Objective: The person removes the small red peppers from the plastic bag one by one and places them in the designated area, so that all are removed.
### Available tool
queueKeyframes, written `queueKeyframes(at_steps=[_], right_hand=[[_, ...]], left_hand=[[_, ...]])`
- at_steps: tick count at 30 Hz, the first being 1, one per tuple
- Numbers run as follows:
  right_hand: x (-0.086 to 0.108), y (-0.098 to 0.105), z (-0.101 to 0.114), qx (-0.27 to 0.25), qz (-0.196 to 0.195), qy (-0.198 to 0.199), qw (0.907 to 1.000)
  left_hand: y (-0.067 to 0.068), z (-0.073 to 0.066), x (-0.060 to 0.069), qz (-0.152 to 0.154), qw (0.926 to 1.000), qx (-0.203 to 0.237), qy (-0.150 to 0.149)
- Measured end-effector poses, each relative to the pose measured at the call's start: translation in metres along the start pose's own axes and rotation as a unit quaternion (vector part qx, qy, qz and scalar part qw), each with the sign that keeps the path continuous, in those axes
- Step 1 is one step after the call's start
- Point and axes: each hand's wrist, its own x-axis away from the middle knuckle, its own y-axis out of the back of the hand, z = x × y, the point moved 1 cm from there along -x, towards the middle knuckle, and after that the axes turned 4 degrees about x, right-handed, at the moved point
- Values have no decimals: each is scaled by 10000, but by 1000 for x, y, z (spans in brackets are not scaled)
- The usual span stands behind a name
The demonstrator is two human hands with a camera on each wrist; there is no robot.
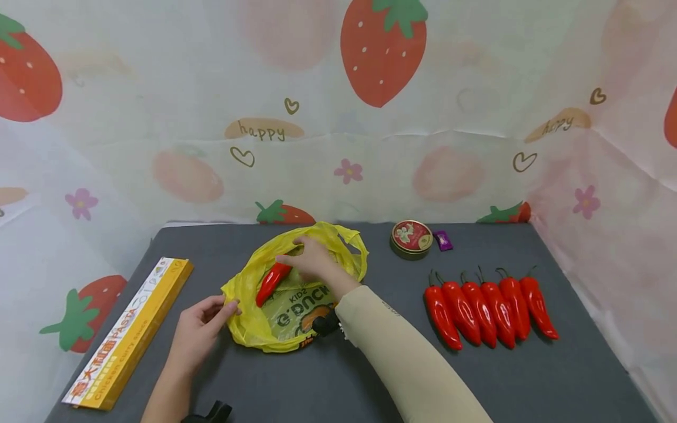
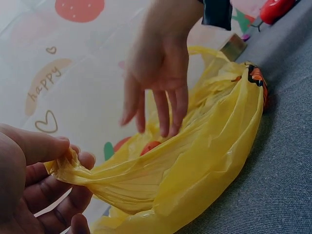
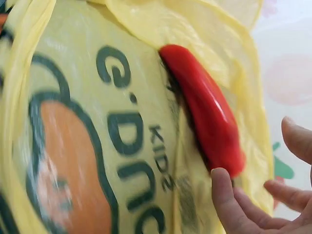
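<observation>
A yellow plastic bag (image 1: 248,329) lies spread open on the grey table, with printed lettering showing inside. My left hand (image 1: 200,330) pinches its left rim between thumb and fingers; the gathered plastic (image 2: 73,168) shows in the left wrist view. One red chili pepper (image 3: 202,107) rests inside the bag. Over the bag's mouth is my right hand (image 1: 312,261), its fingers spread and apart, holding nothing. In the right wrist view its fingertips are close to the pepper's lower end; whether one touches cannot be told.
Several red chili peppers (image 1: 489,311) lie in a row on the right. A round red-lidded tin (image 1: 411,238) and a small purple packet (image 1: 443,240) sit at the back. A long yellow pasta box (image 1: 132,335) lies on the left. Strawberry-printed cloth (image 1: 328,76) hangs behind the table.
</observation>
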Motion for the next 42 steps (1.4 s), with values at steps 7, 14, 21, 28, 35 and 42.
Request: queueKeyframes(at_steps=[7, 14, 21, 28, 35, 42], right_hand=[[-1, -19, 0, 122, 144, -278, 9994], [-1, -34, -2, 748, 186, -315, 9965], [0, -34, -2, -54, 334, -442, 9984], [2, -31, -3, -349, 133, -453, 9983], [12, -26, -2, 457, 1, 249, 9986], [32, -14, -1, 575, -81, 719, 9957]], left_hand=[[-2, 1, -1, -19, 10000, -12, -34], [0, -2, -1, -31, 10000, -42, -83], [1, -2, 0, -53, 10000, -57, -21], [0, -3, -1, -43, 9999, -122, -36], [0, 0, 0, -76, 9999, -23, -94], [0, 1, 0, -36, 10000, 34, -74]])
